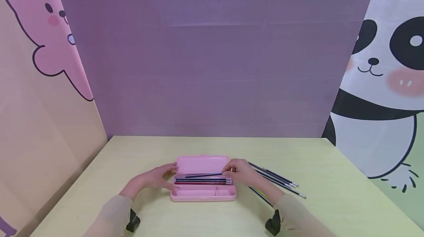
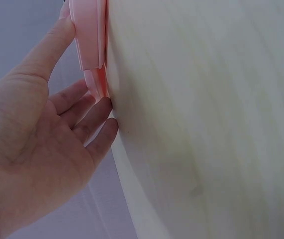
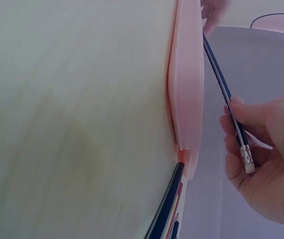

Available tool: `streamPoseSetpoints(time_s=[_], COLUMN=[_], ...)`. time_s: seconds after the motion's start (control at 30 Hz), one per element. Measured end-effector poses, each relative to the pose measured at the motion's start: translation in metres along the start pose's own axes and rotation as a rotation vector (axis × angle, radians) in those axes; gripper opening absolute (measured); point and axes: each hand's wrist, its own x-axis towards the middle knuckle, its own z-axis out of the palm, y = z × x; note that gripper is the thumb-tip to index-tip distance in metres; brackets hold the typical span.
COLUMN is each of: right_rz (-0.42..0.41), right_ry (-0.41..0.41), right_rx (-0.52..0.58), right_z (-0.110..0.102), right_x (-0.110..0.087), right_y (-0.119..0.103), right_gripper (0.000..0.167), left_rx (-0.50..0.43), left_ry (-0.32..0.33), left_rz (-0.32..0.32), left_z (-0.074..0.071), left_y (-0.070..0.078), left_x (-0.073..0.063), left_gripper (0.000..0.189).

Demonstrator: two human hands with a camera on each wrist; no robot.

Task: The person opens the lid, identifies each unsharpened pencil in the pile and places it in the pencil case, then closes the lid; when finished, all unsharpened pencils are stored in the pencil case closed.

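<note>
One pencil [image 1: 203, 175] pinched in right hand [image 1: 243, 171], tilted over case [image 1: 195, 192], roughly lengthwise; left hand [image 1: 157, 176] spread at case's left end.

The pink pencil case [image 1: 195, 191] lies flat with its lid [image 1: 202, 165] open backward, and the left hand [image 1: 158, 176] touches its left end. In its rear part several dark pencils [image 1: 202, 180] lie side by side; over them, the right hand [image 1: 242, 172] pinches another dark pencil [image 3: 219, 74], slightly tilted, near its white eraser [image 3: 250, 168]. More pencils [image 3: 165, 206] lie to the right of the case.
</note>
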Motion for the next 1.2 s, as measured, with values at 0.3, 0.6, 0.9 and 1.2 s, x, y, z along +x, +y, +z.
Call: streamPoseSetpoints(time_s=[0.3, 0.6, 0.9, 1.2], right_rz=[0.03, -0.002, -0.063, -0.066], right_ry=[-0.015, -0.023, -0.046, -0.051], right_rx=[-0.014, -0.053, -0.064, -0.113], right_z=[0.009, 0.016, 0.022, 0.026], right_x=[0.01, 0.017, 0.024, 0.027], right_y=[0.001, -0.005, -0.004, -0.008], right_gripper=[0.009, 0.009, 0.01, 0.011], left_rx=[-0.016, -0.012, -0.008, -0.022], left_ry=[0.001, 0.004, 0.0, 0.0], left_rz=[-0.014, -0.011, -0.005, -0.008], left_z=[0.001, 0.001, 0.0, 0.0], left_y=[-0.001, 0.001, -0.001, -0.001], left_x=[0.001, -0.001, 0.0, -0.001], left_gripper=[0.094, 0.094, 0.093, 0.092])
